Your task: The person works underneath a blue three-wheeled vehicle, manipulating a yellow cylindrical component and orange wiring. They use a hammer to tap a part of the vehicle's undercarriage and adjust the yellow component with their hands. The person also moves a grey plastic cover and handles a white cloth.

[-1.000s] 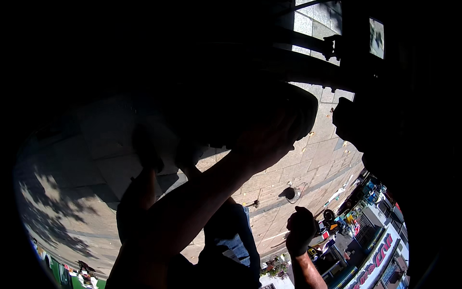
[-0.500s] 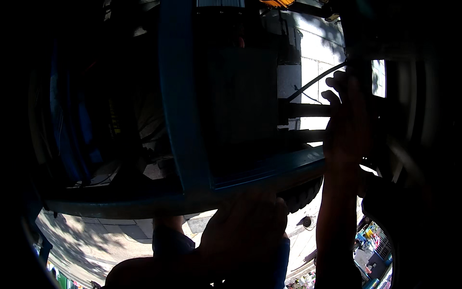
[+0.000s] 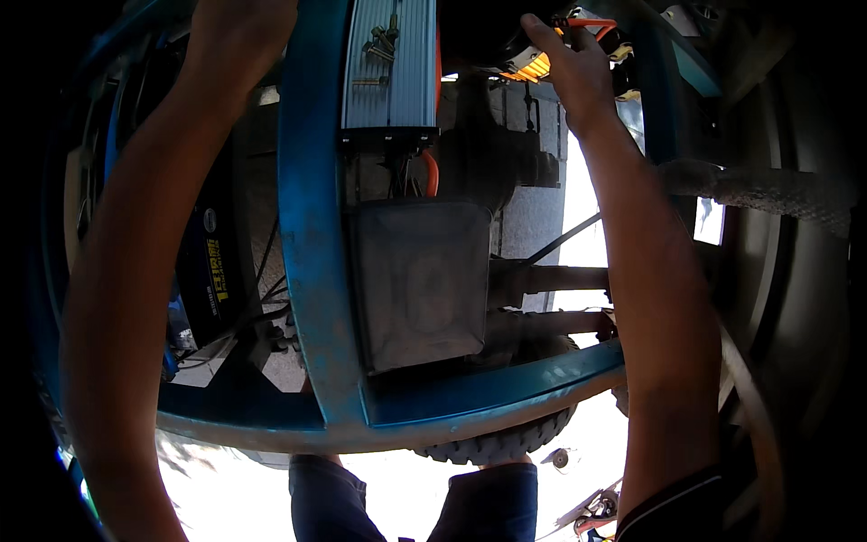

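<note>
My left hand (image 3: pixel 237 41) is at the far left, against the long blue frame beam (image 3: pixel 312 208). Its fingers run out of the top edge, so their shape is hidden. My right hand (image 3: pixel 578 72) reaches to the far right of the frame, beside a black rounded part (image 3: pixel 479 36). Its thumb stretches out apart from the other fingers, close to an orange cable (image 3: pixel 596 24); whether it touches the cable is unclear. Between the hands lies a ribbed silver metal box (image 3: pixel 390 104) with several loose bolts (image 3: pixel 379 43) on top.
A dark rectangular cover (image 3: pixel 423 285) sits below the metal box, with an orange hose (image 3: pixel 431 173) between them. A blue cross beam (image 3: pixel 488 397) spans the near side, above a black tyre (image 3: pixel 506 440). A labelled black battery-like box (image 3: pixel 203 271) stands left. A dark pipe (image 3: pixel 759 190) crosses the right.
The picture has brightened and the view has moved farther over the frame. My left hand has left the near cross beam for the far left; my right hand has reached farther away.
</note>
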`<state>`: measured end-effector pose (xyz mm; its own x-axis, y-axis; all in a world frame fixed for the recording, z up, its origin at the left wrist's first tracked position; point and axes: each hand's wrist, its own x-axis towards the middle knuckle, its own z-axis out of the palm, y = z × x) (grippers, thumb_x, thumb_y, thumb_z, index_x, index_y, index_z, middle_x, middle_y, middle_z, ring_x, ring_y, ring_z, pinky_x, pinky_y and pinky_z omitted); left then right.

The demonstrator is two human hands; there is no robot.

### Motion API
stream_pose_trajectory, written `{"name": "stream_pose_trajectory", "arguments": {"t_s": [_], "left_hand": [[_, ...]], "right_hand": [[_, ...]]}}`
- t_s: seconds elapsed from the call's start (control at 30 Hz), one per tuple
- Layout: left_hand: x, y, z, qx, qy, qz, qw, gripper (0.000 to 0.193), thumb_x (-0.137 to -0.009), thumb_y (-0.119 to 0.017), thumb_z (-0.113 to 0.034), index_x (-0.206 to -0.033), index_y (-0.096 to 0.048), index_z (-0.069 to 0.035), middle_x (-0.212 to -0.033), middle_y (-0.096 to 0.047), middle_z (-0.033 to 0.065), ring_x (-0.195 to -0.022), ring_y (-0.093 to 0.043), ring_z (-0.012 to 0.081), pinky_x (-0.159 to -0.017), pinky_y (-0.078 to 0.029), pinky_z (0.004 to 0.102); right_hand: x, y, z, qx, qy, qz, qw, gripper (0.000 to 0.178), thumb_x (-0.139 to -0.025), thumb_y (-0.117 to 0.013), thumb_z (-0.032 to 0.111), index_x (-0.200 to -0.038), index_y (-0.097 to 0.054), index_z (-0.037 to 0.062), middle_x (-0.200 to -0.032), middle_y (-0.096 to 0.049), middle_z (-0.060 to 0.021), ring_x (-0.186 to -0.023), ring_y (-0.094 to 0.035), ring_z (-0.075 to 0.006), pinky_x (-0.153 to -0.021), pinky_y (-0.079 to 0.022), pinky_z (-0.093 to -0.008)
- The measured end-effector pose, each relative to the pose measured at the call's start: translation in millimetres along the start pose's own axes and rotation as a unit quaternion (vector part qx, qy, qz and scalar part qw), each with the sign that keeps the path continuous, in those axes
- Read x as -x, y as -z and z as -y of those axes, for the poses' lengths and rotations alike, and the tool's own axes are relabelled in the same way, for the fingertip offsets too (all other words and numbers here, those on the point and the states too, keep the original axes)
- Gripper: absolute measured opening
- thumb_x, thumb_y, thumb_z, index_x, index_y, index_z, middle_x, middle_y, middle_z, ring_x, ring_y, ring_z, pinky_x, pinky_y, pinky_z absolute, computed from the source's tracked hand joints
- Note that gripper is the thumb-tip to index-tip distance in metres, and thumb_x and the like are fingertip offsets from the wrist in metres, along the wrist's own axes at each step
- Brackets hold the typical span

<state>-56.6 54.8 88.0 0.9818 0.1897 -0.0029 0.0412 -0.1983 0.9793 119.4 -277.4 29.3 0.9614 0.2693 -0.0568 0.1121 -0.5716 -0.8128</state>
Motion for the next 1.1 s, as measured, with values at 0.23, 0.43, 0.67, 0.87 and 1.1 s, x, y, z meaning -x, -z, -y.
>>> {"name": "stream_pose_trajectory", "arguments": {"t_s": [0.23, 0.43, 0.67, 0.87, 1.1], "left_hand": [[-24.5, -78.2, 46.9, -0.140, 0.243, -0.230, 0.932, 0.076, -0.099, -0.050, -0.062, -0.149, -0.047, -0.005, -0.143, -0.055, 0.0233, -0.130, -0.055, 0.0357, -0.108, -0.042, 0.0482], [-32.2, -83.4, 48.2, -0.209, 0.244, -0.219, 0.921, 0.084, -0.099, -0.041, -0.070, -0.155, -0.040, -0.007, -0.148, -0.050, 0.0252, -0.130, -0.055, 0.0410, -0.109, -0.042, 0.0517], [-35.6, -84.8, 47.5, -0.290, 0.224, -0.211, 0.906, 0.081, -0.099, -0.039, -0.070, -0.148, -0.049, -0.007, -0.139, -0.058, 0.0250, -0.127, -0.058, 0.0398, -0.107, -0.042, 0.0488], [-32.4, -88.8, 38.9, -0.321, 0.200, -0.211, 0.901, 0.067, -0.102, -0.046, -0.057, -0.130, -0.058, 0.003, -0.121, -0.063, 0.0287, -0.113, -0.062, 0.0444, -0.097, -0.048, 0.0520], [-33.8, -91.9, 42.0, -0.325, 0.181, -0.213, 0.903, 0.074, -0.103, -0.041, -0.060, -0.128, -0.058, 0.008, -0.119, -0.063, 0.0312, -0.112, -0.062, 0.0481, -0.098, -0.048, 0.0554]], "right_hand": [[-20.5, -9.0, -2.7, -0.196, -0.125, -0.144, 0.962, 0.054, -0.092, -0.072, 0.042, -0.113, -0.069, -0.0077, -0.098, -0.068, -0.0148, -0.093, -0.065, -0.0229, -0.085, -0.048, -0.0377], [-36.4, -20.6, 6.3, -0.185, -0.162, -0.171, 0.954, 0.047, -0.092, -0.068, 0.030, -0.113, -0.065, -0.0117, -0.105, -0.068, -0.0181, -0.095, -0.065, -0.0251, -0.087, -0.049, -0.0379], [-44.0, -1.4, -40.2, 0.144, 0.011, -0.139, 0.980, 0.033, -0.094, -0.055, 0.018, -0.103, -0.069, -0.0103, -0.100, -0.069, -0.0226, -0.093, -0.065, -0.0316, -0.083, -0.048, -0.0390], [-41.4, -14.5, -5.4, -0.212, -0.245, -0.230, 0.918, 0.041, -0.088, -0.060, 0.026, -0.097, -0.066, -0.0132, -0.091, -0.068, -0.0196, -0.080, -0.063, -0.0286, -0.076, -0.048, -0.0421], [-61.5, -17.8, -11.1, -0.125, -0.362, -0.211, 0.899, 0.066, -0.089, -0.061, 0.043, -0.129, -0.056, -0.0084, -0.124, -0.064, -0.0173, -0.108, -0.066, -0.0341, -0.094, -0.051, -0.0498]]}}
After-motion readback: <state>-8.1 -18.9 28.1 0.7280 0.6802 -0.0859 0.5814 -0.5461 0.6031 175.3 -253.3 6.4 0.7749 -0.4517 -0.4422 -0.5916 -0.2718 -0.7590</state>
